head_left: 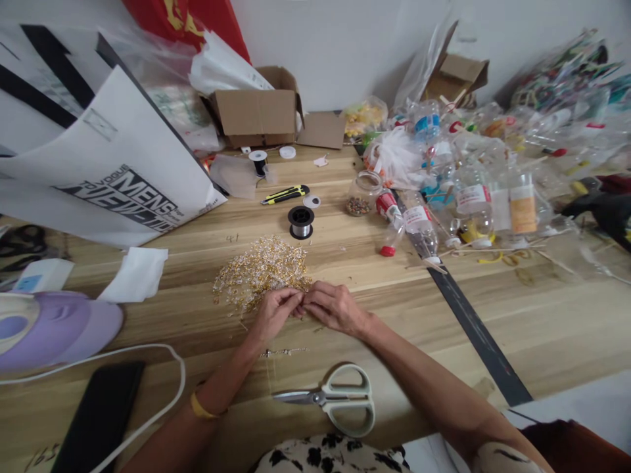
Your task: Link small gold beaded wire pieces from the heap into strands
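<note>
My left hand (277, 314) and my right hand (336, 307) meet at the fingertips over the wooden table. Both are closed in a pinch, and what lies between the fingers is too small to make out. A tangled heap of gold and clear beads (261, 269) touches the far side of my left hand. Below the hands lies a short beaded strand (286, 352). Nearer to me are scissors with pale handles (328, 397), their blades pointing left. A black spool of wire (301, 222) stands beyond the beads, with a yellow and black cutter (284, 194) behind it.
Plastic bottles (470, 197) and a jar of small beads (362, 197) crowd the right. Cardboard box (256, 112) is at the back. On the left are a white paper bag (123, 164), a purple device (73, 325), a white cable (180, 368) and a black phone (101, 414).
</note>
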`<action>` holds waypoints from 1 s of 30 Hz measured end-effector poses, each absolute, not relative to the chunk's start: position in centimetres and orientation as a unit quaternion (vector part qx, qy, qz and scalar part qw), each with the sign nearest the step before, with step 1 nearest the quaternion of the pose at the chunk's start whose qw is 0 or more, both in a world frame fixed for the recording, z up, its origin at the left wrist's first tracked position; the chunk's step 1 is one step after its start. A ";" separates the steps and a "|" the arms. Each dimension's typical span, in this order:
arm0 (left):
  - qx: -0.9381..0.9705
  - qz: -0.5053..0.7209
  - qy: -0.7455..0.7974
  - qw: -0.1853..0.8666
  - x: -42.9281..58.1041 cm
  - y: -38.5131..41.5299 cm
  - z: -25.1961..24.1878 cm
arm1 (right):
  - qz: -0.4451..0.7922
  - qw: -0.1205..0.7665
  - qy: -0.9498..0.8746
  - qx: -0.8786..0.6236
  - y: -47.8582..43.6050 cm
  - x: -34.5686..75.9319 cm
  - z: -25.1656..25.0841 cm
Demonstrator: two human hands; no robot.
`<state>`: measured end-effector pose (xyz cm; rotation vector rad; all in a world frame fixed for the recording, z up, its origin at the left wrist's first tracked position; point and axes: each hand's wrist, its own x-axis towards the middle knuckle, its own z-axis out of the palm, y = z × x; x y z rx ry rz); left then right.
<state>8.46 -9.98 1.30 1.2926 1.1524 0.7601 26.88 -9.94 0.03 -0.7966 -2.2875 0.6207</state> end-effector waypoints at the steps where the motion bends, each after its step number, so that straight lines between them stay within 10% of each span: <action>1: 0.552 0.326 0.493 0.587 8.5 -10.0 1.3 | 0.227 0.312 -0.871 -0.305 -9.9 26.9 0.0; 30: 0.495 0.366 0.514 0.598 8.9 -10.0 0.5 | 0.399 0.403 -0.748 -0.345 -8.9 27.3 -0.1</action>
